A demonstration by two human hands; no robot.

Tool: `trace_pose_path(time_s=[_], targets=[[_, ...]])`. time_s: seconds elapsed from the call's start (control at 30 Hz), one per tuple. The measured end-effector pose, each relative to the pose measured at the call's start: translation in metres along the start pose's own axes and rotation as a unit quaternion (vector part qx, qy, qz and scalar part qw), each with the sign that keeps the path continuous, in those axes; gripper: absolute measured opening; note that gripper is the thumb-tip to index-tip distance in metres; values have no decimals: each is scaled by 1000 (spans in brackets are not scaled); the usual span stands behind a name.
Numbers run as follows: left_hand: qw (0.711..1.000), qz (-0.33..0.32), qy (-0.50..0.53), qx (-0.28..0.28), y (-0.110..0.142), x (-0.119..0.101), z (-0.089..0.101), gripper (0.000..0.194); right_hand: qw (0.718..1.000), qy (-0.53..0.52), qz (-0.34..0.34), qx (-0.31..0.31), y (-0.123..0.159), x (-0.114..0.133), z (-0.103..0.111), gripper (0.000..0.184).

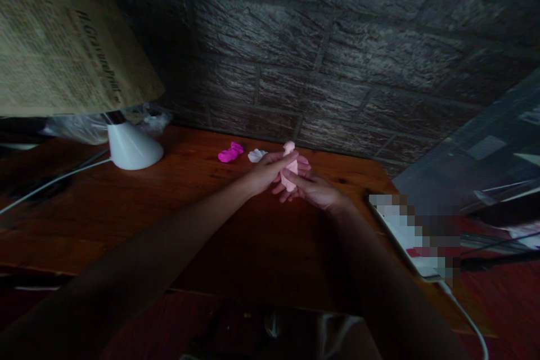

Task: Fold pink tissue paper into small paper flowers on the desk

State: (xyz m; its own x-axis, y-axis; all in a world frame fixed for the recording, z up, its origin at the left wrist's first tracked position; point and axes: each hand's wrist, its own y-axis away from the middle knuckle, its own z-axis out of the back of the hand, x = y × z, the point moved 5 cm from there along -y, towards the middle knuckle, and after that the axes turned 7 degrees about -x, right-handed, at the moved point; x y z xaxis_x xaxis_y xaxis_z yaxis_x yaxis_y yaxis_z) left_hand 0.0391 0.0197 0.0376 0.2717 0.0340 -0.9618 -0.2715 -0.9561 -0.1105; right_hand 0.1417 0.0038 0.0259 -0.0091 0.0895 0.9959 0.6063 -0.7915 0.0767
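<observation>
Both hands meet over the far part of the wooden table, around a light pink lump of what looks like modelling clay [289, 178]. My left hand [270, 171] grips it from the left, thumb laid across its upper part. From the right, my right hand [318, 188] holds its lower part, thumb pressed on the front. The lump is long and upright, with a rounded knob at its top. Beside my left hand lies a white lump [256, 155], partly hidden by the hand. Further left rests a bright magenta lump [230, 152].
A lamp with a white base [134, 146] and newsprint shade [71, 39] stands at the left, clear plastic bags behind it. A blurred-out device [405, 242] with a white cable [466, 315] lies at the right edge. A brick wall [274, 50] closes off the back.
</observation>
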Motion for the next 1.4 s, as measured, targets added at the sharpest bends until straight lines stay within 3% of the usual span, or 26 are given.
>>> trace_pose_path(time_s=[0.17,0.33,0.57,0.73,0.97,1.4], targets=[[1000,10,11,-3,1,1,-1,43,999,-28,22,-20,-2,2,0,41],[1000,15,8,16,0,3,-2,44,1000,-24,-8,-1,-2,-2,1,41],[999,0,35,-16,-1,2,-2,43,1000,3,-16,13,-1,-1,0,42],[999,-5,39,-26,-1,2,-1,37,1000,-1,-14,-26,-2,-1,4,37],[997,-12,55,-57,-3,-1,3,46,999,-8,-28,-31,-3,-2,5,37],[995,-32,38,-90,-1,-3,4,46,999,-4,-25,-31,-3,-2,5,40]])
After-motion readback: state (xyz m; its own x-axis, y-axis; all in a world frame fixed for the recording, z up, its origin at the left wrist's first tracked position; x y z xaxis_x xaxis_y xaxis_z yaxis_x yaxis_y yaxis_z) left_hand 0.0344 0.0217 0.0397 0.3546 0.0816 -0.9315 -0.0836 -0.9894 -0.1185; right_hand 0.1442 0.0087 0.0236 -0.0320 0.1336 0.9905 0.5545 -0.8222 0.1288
